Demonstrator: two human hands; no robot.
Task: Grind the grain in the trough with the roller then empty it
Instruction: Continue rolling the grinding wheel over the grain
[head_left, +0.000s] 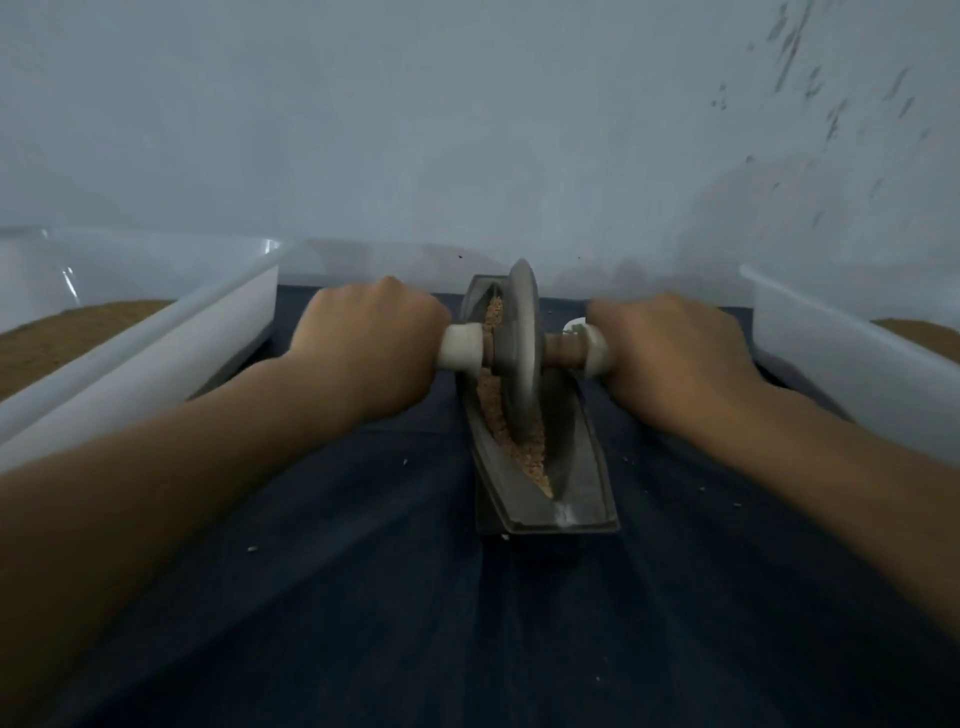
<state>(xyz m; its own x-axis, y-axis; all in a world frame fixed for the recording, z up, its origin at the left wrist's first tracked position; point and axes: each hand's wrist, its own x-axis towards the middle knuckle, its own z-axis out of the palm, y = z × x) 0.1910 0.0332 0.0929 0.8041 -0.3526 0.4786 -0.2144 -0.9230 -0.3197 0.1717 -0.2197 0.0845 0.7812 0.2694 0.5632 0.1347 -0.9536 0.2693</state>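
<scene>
Where your cloth ends on the left: a white tub (156, 332) sits along the left edge of the dark blue cloth (415, 597), with a brown, powdery fill (67, 332) inside it.
Left hand (369, 338): your fist is wrapped round the left end of the roller's axle, knuckles up, just beside the white sleeve (460, 347) that shows past your fingers.
Roller (519, 353): the grey disc stands upright on its rim in the trough, in the far half of the channel; a brown axle runs through its middle out to both your hands.
Trough (582, 467): the dark, boat-shaped trough lies on the middle of the cloth, lengthwise from you towards the far edge, its far tip close to the wall.
Grain (524, 452): pale crushed grain lies along the channel, mostly on the left of the disc and at its near side, thinning out before the near tip.
Right hand (675, 353): your fingers are curled round the right end of the axle, beside its white sleeve (592, 348).
Loose bits (253, 548): a few pale flecks lie scattered on the cloth on both sides of the trough.
Right tub (831, 338): a second white tub sits along the right edge of the cloth, and it too holds a brown fill (919, 330).
Wall (467, 130): a pale wall rises behind the far edge, flecked with dark marks at the upper right.
</scene>
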